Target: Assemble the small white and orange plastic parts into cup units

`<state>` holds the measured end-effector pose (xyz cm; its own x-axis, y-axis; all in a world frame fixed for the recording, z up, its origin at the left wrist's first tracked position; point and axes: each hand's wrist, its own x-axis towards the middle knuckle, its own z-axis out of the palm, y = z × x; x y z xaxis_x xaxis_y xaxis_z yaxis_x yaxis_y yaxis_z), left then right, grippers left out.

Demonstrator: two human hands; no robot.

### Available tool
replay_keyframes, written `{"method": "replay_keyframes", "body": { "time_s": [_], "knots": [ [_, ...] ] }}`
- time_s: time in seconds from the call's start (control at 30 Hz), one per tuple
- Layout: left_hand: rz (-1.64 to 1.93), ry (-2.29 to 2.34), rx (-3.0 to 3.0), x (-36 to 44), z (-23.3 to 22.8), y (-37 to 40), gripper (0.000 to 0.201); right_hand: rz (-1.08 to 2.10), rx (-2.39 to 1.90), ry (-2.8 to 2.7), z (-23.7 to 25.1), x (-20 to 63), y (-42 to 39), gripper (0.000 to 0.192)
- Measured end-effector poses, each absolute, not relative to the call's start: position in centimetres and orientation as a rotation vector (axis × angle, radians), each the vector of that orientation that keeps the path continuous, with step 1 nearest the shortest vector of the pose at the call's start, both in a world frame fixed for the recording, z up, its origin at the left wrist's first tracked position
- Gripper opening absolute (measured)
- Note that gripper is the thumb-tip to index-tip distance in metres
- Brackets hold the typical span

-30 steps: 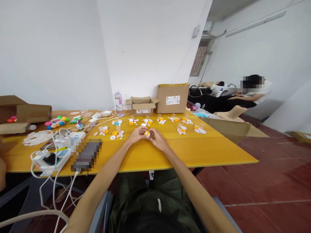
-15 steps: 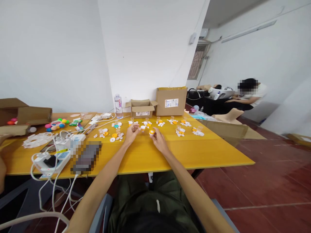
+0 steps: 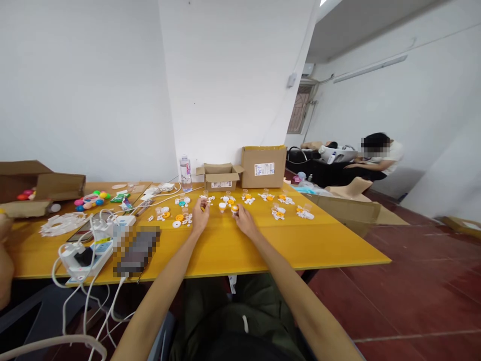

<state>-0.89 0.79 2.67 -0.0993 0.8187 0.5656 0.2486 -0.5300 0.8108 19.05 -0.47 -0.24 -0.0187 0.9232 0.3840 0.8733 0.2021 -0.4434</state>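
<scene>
My right hand (image 3: 245,220) grips a small white-and-orange round capsule (image 3: 235,209) just above the tabletop. My left hand (image 3: 201,216) is at a small pile of white and orange plastic parts (image 3: 207,199), its fingertips apart and partly hiding the pile. Between my hands, a small clear cup with a white cap (image 3: 222,207) stands on the table. Behind it lies another group of white and orange pieces (image 3: 230,201). An orange ring (image 3: 179,217) and a white disc (image 3: 176,224) lie left of my left hand.
More part piles are spread across the yellow table (image 3: 240,255). An open carton (image 3: 220,178), a closed box (image 3: 263,168) and a bottle (image 3: 185,173) stand at the back. Power strips (image 3: 86,260) and a phone (image 3: 138,250) lie left. A person (image 3: 379,155) sits far right.
My left hand has moved away from the white-capped cup, left to the part pile. The cup now stands by itself. My right hand still holds the white-and-orange capsule.
</scene>
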Motion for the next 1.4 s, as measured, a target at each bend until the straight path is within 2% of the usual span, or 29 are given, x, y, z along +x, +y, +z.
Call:
{"method": "replay_keyframes", "body": {
  "time_s": [0.23,0.47,0.57,0.77,1.0,1.4],
  "knots": [
    [1.575,1.207,2.217,-0.7,2.4,-0.1,0.029,0.086,-1.753,-2.052,2.0,18.5,0.2,0.061],
    [1.750,1.323,2.179,-0.6,1.8,0.9,0.035,0.052,-1.675,-2.267,4.2,17.4,0.6,0.072],
    [1.758,1.350,2.196,-0.8,1.9,0.9,0.037,-0.010,-1.657,-2.286,4.6,16.3,0.7,0.066],
    [1.835,1.479,2.115,-0.7,1.8,0.9,0.039,-0.115,-1.661,-2.292,4.3,15.3,0.8,0.032],
    [1.826,1.534,2.119,-0.5,1.3,1.3,0.041,-0.178,-1.657,-2.278,3.5,17.7,0.4,0.035],
    [1.766,1.562,2.179,-0.5,0.9,1.7,0.041,-0.238,-1.687,-2.223,2.9,23.5,-0.2,0.026]
  ]
}}
